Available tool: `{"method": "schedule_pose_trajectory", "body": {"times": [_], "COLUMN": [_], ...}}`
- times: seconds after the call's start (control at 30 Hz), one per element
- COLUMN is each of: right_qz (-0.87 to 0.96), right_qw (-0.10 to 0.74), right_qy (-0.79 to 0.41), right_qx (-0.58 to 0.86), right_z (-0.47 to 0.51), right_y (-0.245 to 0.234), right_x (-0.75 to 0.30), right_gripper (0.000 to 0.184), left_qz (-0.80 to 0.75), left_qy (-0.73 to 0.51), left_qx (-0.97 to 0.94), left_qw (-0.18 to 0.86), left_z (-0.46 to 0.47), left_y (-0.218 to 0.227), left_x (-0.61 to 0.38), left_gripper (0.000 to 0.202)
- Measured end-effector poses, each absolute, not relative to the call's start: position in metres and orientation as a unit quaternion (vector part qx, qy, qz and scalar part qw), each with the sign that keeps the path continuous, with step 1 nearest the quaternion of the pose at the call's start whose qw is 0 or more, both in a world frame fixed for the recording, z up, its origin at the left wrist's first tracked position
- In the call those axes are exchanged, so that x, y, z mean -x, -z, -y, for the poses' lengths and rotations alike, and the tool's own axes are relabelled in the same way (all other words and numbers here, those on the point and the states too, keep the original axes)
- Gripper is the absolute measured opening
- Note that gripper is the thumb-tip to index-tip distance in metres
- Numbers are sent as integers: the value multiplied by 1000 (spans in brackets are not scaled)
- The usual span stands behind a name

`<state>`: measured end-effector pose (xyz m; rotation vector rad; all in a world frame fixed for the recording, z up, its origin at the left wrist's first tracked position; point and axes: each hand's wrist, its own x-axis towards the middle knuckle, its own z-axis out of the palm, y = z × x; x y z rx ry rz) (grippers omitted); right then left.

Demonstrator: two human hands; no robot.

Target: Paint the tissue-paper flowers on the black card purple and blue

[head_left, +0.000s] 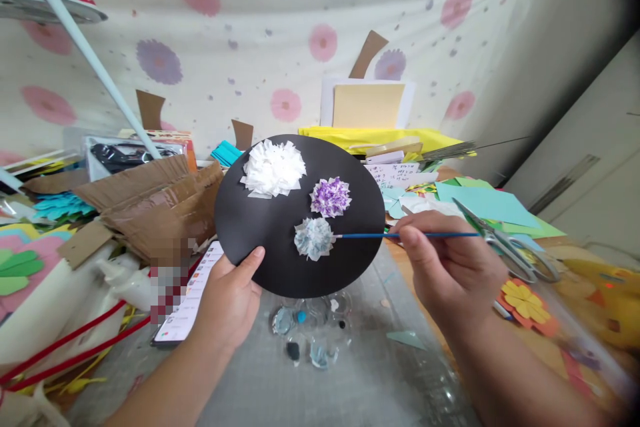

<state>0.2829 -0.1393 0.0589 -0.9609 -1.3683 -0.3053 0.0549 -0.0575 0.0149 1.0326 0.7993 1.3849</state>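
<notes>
My left hand [235,293] grips the lower left edge of a round black card [270,233], thumb on its face, and holds it up tilted towards me. Three crumpled paper flowers sit on the card: a large white flower [274,169], a purple-and-white flower [331,197] and a pale blue flower [314,238]. Pinched in my right hand [445,267] is a thin blue paintbrush [370,235], lying level across the card. Its tip touches the right side of the pale blue flower. Below the card stands a clear palette [320,353] with blue, black and white paint in its wells.
Scissors [510,247] and coloured paper sheets [485,203] lie at the right. At the left are folded brown cardboard [145,200], a white glue bottle [125,280] and a lit phone [187,300]. A flower-patterned sheet [240,47] hangs behind. Grey plastic [370,387] covers the table.
</notes>
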Motion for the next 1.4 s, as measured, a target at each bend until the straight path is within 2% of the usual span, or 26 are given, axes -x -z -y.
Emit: {"method": "schedule_pose_trajectory", "body": {"times": [0.2, 0.33, 0.47, 0.63, 0.77, 0.9, 1.1, 1.17, 1.27, 1.3, 1.4], "right_qz": [595, 637, 620, 715, 702, 744, 744, 722, 617, 600, 636], "right_qw": [687, 649, 684, 598, 622, 571, 567, 600, 705, 715, 673], "right_qy": [141, 130, 144, 97, 90, 95, 83, 61, 34, 23, -23], "right_qx": [393, 396, 356, 348, 335, 335, 343, 339, 349, 358, 377], "right_z": [140, 139, 139, 142, 144, 144, 145, 147, 142, 136, 110], "right_y": [-58, -58, -59, -59, -59, -62, -61, -62, -71, -76, -98], "right_x": [-282, -282, -281, -280, -279, -274, -274, -278, -277, -273, -240], "right_gripper": [13, 17, 16, 20, 23, 22, 22, 20, 16, 14, 11], "left_qz": [-350, -347, -329, -331, -332, -326, -333, -344, -364, -369, -380], "left_qy": [-590, -597, -615, -625, -625, -627, -628, -624, -615, -615, -605], "left_qx": [-433, -408, -365, -350, -353, -354, -337, -321, -297, -292, -281], "left_qw": [585, 598, 616, 614, 612, 613, 618, 623, 633, 633, 641], "left_z": [57, 56, 56, 54, 54, 56, 54, 53, 53, 53, 51], "left_y": [-15, -14, -13, -11, -11, -12, -10, -9, -7, -7, -5], "left_x": [-54, -54, -55, -56, -56, -57, -56, -58, -61, -62, -63], "left_gripper": [47, 50, 55, 57, 59, 61, 58, 55, 49, 47, 40]}}
